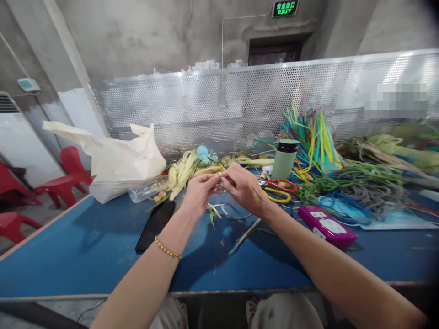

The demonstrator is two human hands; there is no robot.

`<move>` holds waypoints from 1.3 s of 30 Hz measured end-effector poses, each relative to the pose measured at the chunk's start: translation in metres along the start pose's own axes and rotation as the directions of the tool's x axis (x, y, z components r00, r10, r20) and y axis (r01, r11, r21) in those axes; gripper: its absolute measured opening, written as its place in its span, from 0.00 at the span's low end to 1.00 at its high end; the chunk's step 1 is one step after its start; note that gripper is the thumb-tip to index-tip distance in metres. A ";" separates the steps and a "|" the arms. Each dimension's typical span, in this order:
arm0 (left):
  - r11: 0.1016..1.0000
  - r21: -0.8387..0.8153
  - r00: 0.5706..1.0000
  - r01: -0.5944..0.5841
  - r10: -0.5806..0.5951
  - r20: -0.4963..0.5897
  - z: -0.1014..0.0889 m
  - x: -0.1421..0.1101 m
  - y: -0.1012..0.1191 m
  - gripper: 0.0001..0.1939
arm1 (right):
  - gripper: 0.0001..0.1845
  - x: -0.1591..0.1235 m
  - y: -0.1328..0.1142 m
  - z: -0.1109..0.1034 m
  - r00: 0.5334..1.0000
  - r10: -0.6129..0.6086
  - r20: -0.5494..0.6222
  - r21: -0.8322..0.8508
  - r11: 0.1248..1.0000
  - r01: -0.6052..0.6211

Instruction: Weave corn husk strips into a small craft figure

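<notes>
My left hand [202,193] pinches thumb against forefinger and my right hand [244,188] closes in opposite, both gripping a small, thin, pale strip [220,174], mostly hidden between their fingertips. I judge the work partway: shredded pale-green husk scraps [214,211] lie below on the blue-topped desk [85,251], a yellow-green husk bundle [184,170] sits left, and I can't see anything finished.

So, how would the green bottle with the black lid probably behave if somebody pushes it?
The green bottle would probably tip if pushed near its black lid, since it stands upright and looks taller than wide. Its rounded body might then roll, and its smooth-looking side could feel slippery.
</notes>
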State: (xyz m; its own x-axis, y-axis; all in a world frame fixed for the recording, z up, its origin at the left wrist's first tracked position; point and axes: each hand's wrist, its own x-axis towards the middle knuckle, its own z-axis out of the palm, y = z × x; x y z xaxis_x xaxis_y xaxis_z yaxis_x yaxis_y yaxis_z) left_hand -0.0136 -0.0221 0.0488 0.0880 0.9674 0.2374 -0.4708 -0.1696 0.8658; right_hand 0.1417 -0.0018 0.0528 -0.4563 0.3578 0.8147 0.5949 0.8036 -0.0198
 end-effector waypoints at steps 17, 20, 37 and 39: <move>0.997 -0.081 0.999 0.021 -0.024 -0.033 -0.002 0.004 -0.007 0.12 | 0.08 0.005 -0.006 0.003 0.922 0.369 0.117 0.362 0.849 -0.385; 0.995 -0.099 0.996 0.024 -0.032 -0.082 -0.002 0.005 -0.006 0.11 | 0.10 0.003 -0.005 0.000 0.947 0.315 0.068 0.286 0.903 -0.321; 0.997 -0.072 0.991 0.022 -0.031 -0.127 -0.002 0.001 -0.006 0.13 | 0.16 -0.003 -0.010 0.004 0.986 -0.167 0.011 -0.430 0.890 0.155; 0.999 -0.050 0.994 0.002 -0.007 -0.106 -0.002 0.002 -0.006 0.12 | 0.16 -0.003 -0.009 0.004 0.987 -0.163 0.014 -0.430 0.890 0.153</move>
State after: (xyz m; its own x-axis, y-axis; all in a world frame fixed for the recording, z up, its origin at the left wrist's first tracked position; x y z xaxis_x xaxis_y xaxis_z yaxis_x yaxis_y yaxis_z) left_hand -0.0121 -0.0191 0.0428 -0.0023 0.9831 0.1832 -0.5140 -0.1583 0.8430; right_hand 0.1353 -0.0079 0.0483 -0.5564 0.2292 0.7986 0.7441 0.5652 0.3562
